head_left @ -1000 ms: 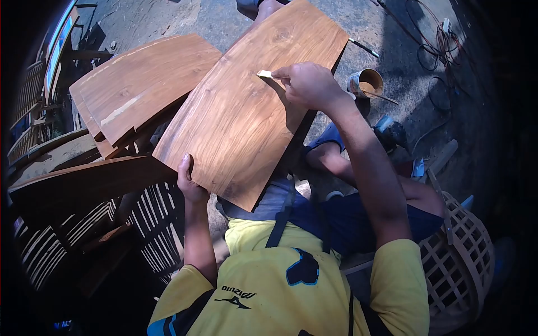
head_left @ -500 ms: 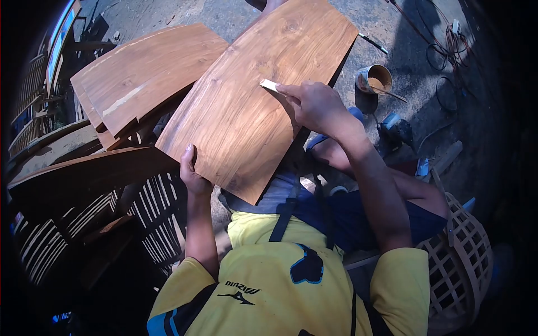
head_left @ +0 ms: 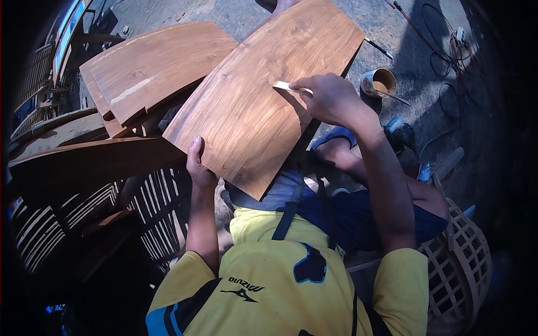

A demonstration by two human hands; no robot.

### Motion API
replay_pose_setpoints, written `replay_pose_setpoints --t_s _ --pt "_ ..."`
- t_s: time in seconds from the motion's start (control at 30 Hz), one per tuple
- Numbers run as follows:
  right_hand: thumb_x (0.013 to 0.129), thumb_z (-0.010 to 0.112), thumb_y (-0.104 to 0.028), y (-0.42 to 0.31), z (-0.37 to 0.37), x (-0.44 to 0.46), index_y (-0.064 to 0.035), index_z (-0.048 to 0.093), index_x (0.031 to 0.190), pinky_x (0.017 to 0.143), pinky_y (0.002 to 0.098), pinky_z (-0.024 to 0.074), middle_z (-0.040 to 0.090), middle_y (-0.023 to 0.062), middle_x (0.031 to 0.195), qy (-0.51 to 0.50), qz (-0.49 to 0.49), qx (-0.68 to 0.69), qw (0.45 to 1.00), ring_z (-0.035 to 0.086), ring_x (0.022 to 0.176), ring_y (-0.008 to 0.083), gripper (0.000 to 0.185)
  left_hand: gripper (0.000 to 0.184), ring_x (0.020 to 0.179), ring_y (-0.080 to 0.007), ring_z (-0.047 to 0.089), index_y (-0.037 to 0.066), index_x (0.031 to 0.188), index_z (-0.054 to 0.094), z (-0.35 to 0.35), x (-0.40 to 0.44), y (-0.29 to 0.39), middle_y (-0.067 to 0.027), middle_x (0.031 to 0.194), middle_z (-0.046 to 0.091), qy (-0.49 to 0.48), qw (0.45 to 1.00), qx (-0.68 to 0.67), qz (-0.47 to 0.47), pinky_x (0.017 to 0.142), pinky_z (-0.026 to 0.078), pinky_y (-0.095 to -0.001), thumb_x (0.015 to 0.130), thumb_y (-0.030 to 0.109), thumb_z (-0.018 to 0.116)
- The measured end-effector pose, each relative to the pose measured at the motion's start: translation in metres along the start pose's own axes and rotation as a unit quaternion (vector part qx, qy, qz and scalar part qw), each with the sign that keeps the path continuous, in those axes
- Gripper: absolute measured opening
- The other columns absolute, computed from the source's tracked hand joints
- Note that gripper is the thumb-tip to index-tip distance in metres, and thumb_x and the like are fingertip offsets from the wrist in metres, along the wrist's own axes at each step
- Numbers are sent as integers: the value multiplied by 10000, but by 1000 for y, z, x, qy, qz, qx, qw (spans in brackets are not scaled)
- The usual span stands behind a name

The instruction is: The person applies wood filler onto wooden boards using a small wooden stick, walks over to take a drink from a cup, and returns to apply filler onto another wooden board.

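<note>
A wide wooden board (head_left: pixel 246 106) with clear grain and slightly curved long edges lies tilted across my lap. My left hand (head_left: pixel 200 166) grips its near left edge, thumb on top and fingers underneath. Pinched in my right hand (head_left: pixel 332 99) is a small pale flat strip (head_left: pixel 284 85), its end against the middle of the board's face near a darker knot. The strip's exact kind is not clear, and my fingers cover part of it.
More wooden boards (head_left: pixel 159 61) are stacked at the left, with another board (head_left: pixel 95 150) below them. Right of my board stand an open tin (head_left: pixel 367 84) of brown paste with a stick and a power tool (head_left: pixel 399 134). Cables (head_left: pixel 455 53) lie farther right, a woven lattice (head_left: pixel 459 263) below.
The whole view has shifted slightly, so the boards and tin appear a little farther right. My right hand still holds the strip on the board, and my left hand keeps its grip.
</note>
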State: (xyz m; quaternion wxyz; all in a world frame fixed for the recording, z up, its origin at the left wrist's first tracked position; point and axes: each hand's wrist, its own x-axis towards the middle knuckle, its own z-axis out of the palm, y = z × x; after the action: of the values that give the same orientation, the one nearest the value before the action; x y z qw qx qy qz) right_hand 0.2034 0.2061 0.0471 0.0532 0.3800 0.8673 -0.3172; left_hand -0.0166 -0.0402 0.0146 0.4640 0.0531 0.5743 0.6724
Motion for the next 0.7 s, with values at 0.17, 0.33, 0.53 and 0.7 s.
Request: replay_pose_setpoints --t_s 0.17,0.33,0.53,0.7 --pt "949 626 -213 9 3 -9 -150 744 1181 859 458 568 749 152 1005 -6 -12 -5 1000 713 949 372 268 625 1289 -324 570 -54 1470 417 2 2 0 -229 1411 550 -26 1000 -16 -4 1107 441 -459 1019 379 441" --pt "924 668 -141 6 7 -78 -82 718 1224 808 405 565 738 182 1043 6 -38 118 992 720 950 340 310 639 1277 -326 576 -32 1475 405 11 3 2 -220 1393 552 -3 999 -20 39 1086 461 -466 1052 446 375" --pt "905 682 -50 -35 56 -129 -69 694 1278 671 383 519 623 141 815 91 -53 163 981 634 724 275 374 647 1268 -331 581 -10 1486 385 15 3 1 -214 1388 550 -13 998 -37 51 1070 477 -477 1062 475 328" --pt "915 701 -128 -37 77 -127 -164 683 1314 560 391 515 551 92 759 132 -72 111 982 603 613 263 400 626 1262 -335 586 -17 1485 392 23 4 3 -215 1406 543 3 997 -54 53 1067 477 -478 1069 443 310"
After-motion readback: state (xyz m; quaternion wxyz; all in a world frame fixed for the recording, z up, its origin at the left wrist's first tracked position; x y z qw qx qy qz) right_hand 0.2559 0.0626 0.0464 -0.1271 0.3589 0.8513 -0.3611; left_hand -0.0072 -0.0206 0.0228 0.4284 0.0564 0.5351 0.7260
